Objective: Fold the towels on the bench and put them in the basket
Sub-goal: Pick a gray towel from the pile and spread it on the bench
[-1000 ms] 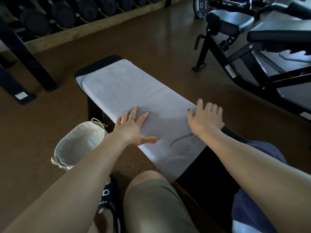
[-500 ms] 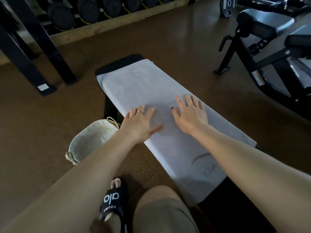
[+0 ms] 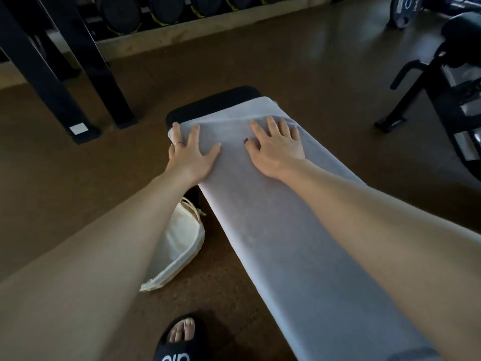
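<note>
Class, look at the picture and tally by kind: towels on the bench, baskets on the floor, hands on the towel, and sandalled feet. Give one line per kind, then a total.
Pale grey towels spread along the black padded bench: 1
Cream fabric baskets: 1
Hands pressing flat: 2, left hand, right hand
Black sandalled feet: 1
Total: 5
</note>
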`<state>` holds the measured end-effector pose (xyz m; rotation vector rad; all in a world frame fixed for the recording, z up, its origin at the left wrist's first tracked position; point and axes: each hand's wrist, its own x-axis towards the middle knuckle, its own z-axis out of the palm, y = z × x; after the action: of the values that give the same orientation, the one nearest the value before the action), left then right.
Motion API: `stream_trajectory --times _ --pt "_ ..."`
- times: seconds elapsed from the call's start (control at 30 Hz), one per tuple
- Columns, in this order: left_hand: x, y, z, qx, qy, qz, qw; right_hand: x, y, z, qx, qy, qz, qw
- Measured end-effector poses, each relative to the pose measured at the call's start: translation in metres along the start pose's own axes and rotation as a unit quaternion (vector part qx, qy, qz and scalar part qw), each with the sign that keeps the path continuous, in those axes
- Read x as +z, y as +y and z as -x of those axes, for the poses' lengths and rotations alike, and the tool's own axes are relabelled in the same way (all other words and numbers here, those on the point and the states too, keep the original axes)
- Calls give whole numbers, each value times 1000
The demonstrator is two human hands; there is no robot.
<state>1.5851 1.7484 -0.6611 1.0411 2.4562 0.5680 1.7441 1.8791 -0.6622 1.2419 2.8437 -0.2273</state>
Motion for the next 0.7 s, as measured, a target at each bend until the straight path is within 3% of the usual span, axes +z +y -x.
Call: stream_trajectory --times 0.2,0.4,0.53,0.6,0.63,0.7 --pt "2 -12 -29 -20 68 156 985 -2 -6 -50 -12 19 0 1000" --pt "0 -16 -38 -33 68 149 986 -9 4 -75 -27 18 -20 999" --pt "-4 -16 -44 -72 58 100 991 -16 10 -84 15 -13 -56 998" --pt "-7 -9 -41 -81 100 -14 992 -19 11 -87 17 -16 -61 998" --pt "-8 -4 -38 -54 141 -82 985 -21 12 -89 15 -21 -66 997" --pt "-11 8 -33 76 189 -150 967 -23 18 -93 24 -16 -102 994"
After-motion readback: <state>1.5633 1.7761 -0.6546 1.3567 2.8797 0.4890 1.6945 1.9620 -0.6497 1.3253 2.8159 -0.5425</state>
